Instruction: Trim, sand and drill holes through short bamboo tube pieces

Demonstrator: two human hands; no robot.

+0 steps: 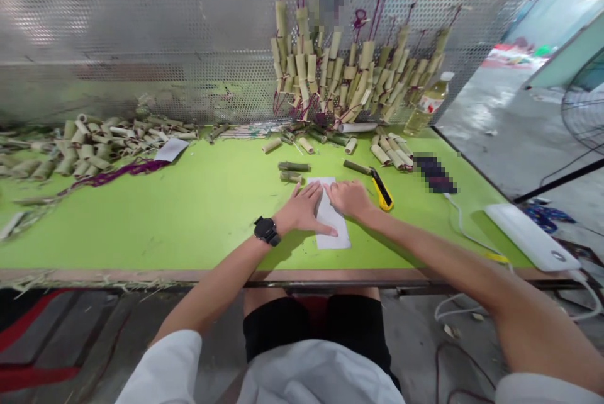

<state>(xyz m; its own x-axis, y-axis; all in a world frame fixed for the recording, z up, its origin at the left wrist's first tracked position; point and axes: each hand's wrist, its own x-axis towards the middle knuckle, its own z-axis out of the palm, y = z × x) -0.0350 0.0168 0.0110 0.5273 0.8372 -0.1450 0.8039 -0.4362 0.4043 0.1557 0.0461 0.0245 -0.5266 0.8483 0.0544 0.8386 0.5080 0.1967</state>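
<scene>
One camera, worn on the head, looks forward and down over the person's lap and sits close to the green worktop (189,221). The left grip (304,209) and right grip (350,198) lie near the picture's middle. Beyond them the view reaches the perforated screen (141,26), and to their right the floor (509,133). The wide lens bends the edges.

A lime-green surface (189,215) carries a plain white paper sheet (334,231), a yellow-and-black utility knife (381,190), tan and olive bamboo tubes (85,151) and a purple cord (117,172). Behind, a silver panel (141,26) dotted with fine holes. The wristwatch (267,230) is black.
</scene>
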